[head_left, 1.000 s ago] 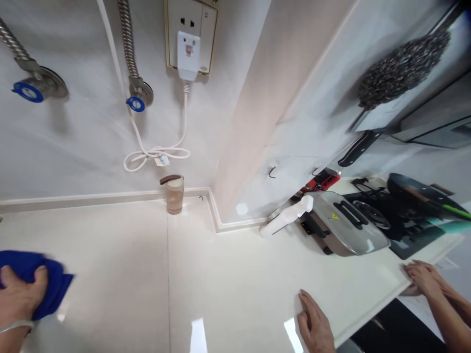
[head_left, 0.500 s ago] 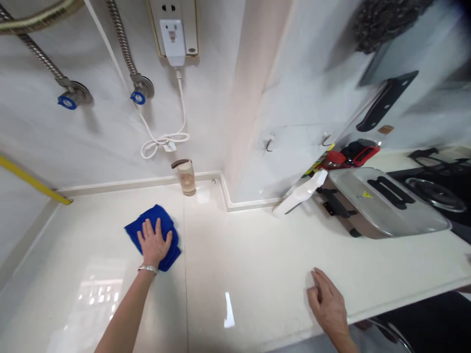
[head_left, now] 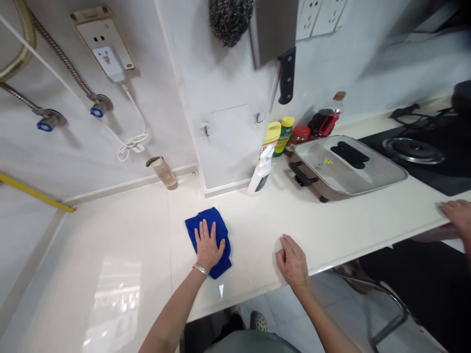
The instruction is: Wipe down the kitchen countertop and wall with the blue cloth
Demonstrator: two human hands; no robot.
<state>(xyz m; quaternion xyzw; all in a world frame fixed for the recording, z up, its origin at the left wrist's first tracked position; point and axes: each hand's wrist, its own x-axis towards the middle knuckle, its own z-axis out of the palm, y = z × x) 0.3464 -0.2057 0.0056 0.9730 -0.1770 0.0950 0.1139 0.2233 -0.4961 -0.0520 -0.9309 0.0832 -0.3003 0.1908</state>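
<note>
My left hand [head_left: 208, 247] lies flat on a folded blue cloth [head_left: 222, 267], fingers stretched out and palm pressing it to the white countertop [head_left: 250, 230]. A bracelet circles that wrist. To the right, near the counter's front edge, my right hand [head_left: 292, 260] rests with its fingers curled in and the thumb close to them. Nothing shows in it. Beyond the hands, a white spray bottle [head_left: 259, 176] stands by the wall corner. A brown-lidded bottle [head_left: 165, 174] of clear liquid leans in the view at the back.
A lidded electric pan [head_left: 349, 166] sits right, beside a black cooktop [head_left: 434, 162]. Seasoning containers [head_left: 283, 137] stand behind it. A cleaver [head_left: 287, 78] and a steel scrubber [head_left: 231, 19] hang on the wall. Another person's hand [head_left: 458, 213] touches the counter at far right.
My left hand has slid the blue cloth rightward, past the counter seam, closer to my right hand. The view has swung right, and another person's hand has come into sight.
</note>
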